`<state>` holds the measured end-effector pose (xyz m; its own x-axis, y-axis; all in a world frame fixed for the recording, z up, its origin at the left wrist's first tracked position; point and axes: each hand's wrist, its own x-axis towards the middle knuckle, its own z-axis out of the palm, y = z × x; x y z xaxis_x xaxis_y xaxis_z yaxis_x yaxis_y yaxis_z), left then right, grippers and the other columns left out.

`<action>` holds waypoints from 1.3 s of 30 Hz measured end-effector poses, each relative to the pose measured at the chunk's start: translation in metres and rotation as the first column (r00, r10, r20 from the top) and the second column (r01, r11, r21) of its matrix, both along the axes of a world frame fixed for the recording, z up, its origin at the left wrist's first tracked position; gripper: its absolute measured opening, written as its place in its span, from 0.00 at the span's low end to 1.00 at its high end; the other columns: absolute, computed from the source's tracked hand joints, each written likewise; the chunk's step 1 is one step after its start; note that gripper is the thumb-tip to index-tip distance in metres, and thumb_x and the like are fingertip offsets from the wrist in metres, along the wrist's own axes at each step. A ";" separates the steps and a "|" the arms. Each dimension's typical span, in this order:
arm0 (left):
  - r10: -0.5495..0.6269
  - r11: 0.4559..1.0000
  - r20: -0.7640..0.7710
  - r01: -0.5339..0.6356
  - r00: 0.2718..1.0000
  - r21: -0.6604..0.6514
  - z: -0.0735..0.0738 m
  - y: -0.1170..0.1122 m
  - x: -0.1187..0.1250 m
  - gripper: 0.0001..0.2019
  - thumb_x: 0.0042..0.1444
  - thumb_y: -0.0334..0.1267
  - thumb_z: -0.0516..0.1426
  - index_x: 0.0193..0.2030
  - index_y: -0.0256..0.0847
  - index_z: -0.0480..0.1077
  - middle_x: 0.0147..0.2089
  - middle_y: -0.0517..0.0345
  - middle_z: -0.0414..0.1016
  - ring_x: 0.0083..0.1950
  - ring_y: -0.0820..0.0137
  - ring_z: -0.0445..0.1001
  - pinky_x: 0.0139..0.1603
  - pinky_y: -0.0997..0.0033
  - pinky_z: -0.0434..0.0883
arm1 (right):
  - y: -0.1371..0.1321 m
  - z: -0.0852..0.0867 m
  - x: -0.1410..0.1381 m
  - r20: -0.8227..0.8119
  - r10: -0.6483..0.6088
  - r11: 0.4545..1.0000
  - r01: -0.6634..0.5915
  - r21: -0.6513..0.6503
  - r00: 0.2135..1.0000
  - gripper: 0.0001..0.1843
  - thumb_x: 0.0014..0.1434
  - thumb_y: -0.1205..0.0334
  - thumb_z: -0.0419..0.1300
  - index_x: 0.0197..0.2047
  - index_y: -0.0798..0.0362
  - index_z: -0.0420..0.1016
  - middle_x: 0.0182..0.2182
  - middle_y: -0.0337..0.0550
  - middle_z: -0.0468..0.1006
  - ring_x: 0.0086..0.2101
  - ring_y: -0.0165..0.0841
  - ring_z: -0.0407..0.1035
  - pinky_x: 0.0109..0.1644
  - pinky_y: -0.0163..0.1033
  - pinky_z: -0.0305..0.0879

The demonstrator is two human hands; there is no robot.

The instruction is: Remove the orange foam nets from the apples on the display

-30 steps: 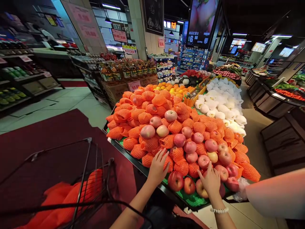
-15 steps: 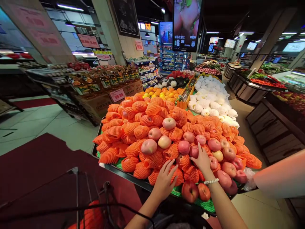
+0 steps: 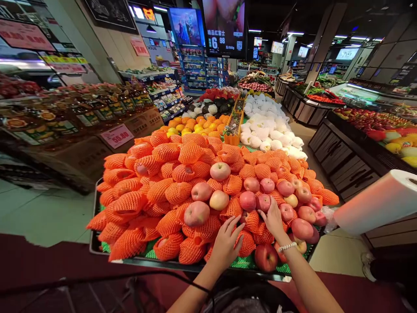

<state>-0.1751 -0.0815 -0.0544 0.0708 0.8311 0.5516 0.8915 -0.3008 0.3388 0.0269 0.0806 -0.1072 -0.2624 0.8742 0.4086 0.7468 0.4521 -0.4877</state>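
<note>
Loose apple [image 3: 263,202] lies right of centre among orange-netted fruit [image 3: 192,250]; the right hand [image 3: 274,221] touches it, apparently taking hold—grip unclear. Lifting would need fingers wrapped round. Nearer left, the left hand [image 3: 224,241] spreads open—seemingly empty.

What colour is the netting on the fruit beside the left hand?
The netting is bright orange; it shows best in the head view.

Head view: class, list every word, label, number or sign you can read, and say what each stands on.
"精品红富士": screen
"6 98": same screen
"元/500g": same screen
"55.80": pink card
Too small or blurred to read surely: wall sign, upper-left sign, bottle labels, carton print, other distant signs.
</note>
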 end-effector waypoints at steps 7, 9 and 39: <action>0.032 0.985 -0.053 -0.041 0.998 -0.171 -0.017 0.026 0.015 0.20 0.67 0.24 0.51 0.62 0.36 0.72 0.62 0.45 0.77 0.61 0.56 0.77 0.63 0.49 0.78 | -0.054 0.028 0.005 0.022 0.200 0.978 -0.201 0.059 0.980 0.26 0.73 0.62 0.53 0.71 0.47 0.66 0.63 0.52 0.75 0.63 0.44 0.69 0.70 0.56 0.66; 0.075 0.956 -0.054 -0.088 0.996 -0.281 -0.021 0.032 0.018 0.23 0.65 0.22 0.49 0.63 0.35 0.71 0.62 0.45 0.78 0.58 0.57 0.80 0.60 0.54 0.80 | -0.067 0.027 -0.006 0.082 0.297 0.955 -0.296 -0.023 0.951 0.29 0.68 0.70 0.56 0.69 0.44 0.69 0.61 0.48 0.76 0.62 0.43 0.70 0.67 0.53 0.70; 0.087 0.896 0.242 0.030 0.966 -0.442 -0.042 0.053 0.044 0.40 0.64 0.49 0.62 0.72 0.31 0.47 0.68 0.27 0.67 0.66 0.48 0.74 0.61 0.54 0.76 | -0.095 0.018 0.045 -0.343 -0.096 0.981 0.030 -0.192 0.935 0.04 0.49 0.60 0.60 0.27 0.47 0.66 0.28 0.40 0.78 0.31 0.39 0.74 0.38 0.41 0.71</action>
